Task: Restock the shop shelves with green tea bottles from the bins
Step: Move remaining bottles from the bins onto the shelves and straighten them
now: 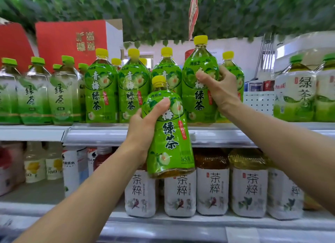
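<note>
Green tea bottle (170,139), tilted, just in front of the upper shelf (90,134) edge; gripped at the shoulder by the left hand (143,126), fingers curled round it. On that shelf, second bottle (199,101) upright, clasped by the right hand (223,90), thumb pressing its label.

Single head-worn view, wide-angle, straight lines bowing toward the edges. Faces the shop shelving head-on, close enough for outstretched arms to reach it. Upper shelf (101,134) edge crosses mid-frame; lower shelf (163,222) runs along the bottom; hanging leaves (163,12) fill the top. Forearms enter from both lower corners. Left hand (143,128), gripping the lower green tea bottle (170,139), sits near centre; right hand (221,86), gripping the upper green tea bottle (199,90), up and right of it.
</note>
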A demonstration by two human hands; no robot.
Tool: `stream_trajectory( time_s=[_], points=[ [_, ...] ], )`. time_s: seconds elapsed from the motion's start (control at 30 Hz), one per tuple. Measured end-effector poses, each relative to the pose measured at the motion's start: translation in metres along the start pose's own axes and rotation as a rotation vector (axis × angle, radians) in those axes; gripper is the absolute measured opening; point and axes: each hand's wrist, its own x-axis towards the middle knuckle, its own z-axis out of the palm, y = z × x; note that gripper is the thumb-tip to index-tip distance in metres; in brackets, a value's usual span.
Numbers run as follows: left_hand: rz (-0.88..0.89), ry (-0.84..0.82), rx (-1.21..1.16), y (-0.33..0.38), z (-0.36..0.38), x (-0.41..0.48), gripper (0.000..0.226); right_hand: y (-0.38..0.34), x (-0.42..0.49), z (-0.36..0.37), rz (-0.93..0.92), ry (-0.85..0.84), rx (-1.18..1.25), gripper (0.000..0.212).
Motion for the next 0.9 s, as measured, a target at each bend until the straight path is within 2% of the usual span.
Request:
stream_trajectory(
  time_s=[0.13, 0.17, 0.23, 0.27, 0.37, 0.43, 0.53, 0.63, 0.7, 0.8, 0.87, 0.9],
  points=[
    [-0.002, 0.0, 0.001, 0.001, 0.0, -0.001, 0.076, 0.006, 0.003, -0.003, 0.001, -0.024, -0.001, 0.025],
    [-0.005, -0.001, 0.004, 0.002, 0.0, -0.001, 0.076, 0.006, 0.004, -0.004, 0.016, -0.045, -0.001, 0.033],
    [-0.01, 0.001, 0.004, 0.003, 0.001, -0.001, 0.076, 0.002, 0.003, -0.004, 0.088, -0.104, 0.012, 0.073],
    [-0.01, 0.006, 0.004, 0.003, 0.002, -0.002, 0.076, 0.001, 0.004, -0.005, 0.124, -0.127, 0.018, 0.076],
    [-0.008, 0.024, -0.009, 0.005, 0.005, -0.004, 0.07, -0.004, 0.003, -0.005, 0.182, -0.179, 0.024, 0.059],
    [-0.003, 0.038, -0.015, 0.006, 0.007, -0.006, 0.06, -0.006, 0.002, -0.004, 0.172, -0.162, -0.015, 0.055],
    [0.023, 0.072, -0.026, 0.004, 0.01, -0.009, 0.051, -0.013, -0.002, -0.003, 0.142, -0.133, -0.144, 0.079],
    [0.095, 0.125, 0.006, 0.001, 0.014, -0.017, 0.054, -0.033, -0.028, -0.008, -0.04, -0.047, -0.27, 0.081],
    [0.176, 0.134, 0.042, 0.001, 0.018, -0.025, 0.057, -0.044, -0.061, -0.018, -0.107, -0.143, -0.255, 0.087],
    [0.326, 0.089, 0.07, 0.008, 0.035, -0.038, 0.066, -0.053, -0.115, -0.036, 0.047, -0.456, -0.213, 0.112],
    [0.421, 0.067, 0.058, 0.014, 0.056, -0.041, 0.066, -0.053, -0.13, -0.045, 0.126, -0.555, -0.144, 0.104],
    [0.461, 0.05, 0.044, 0.018, 0.068, -0.041, 0.065, -0.051, -0.13, -0.05, 0.136, -0.542, -0.092, 0.094]
  ],
)
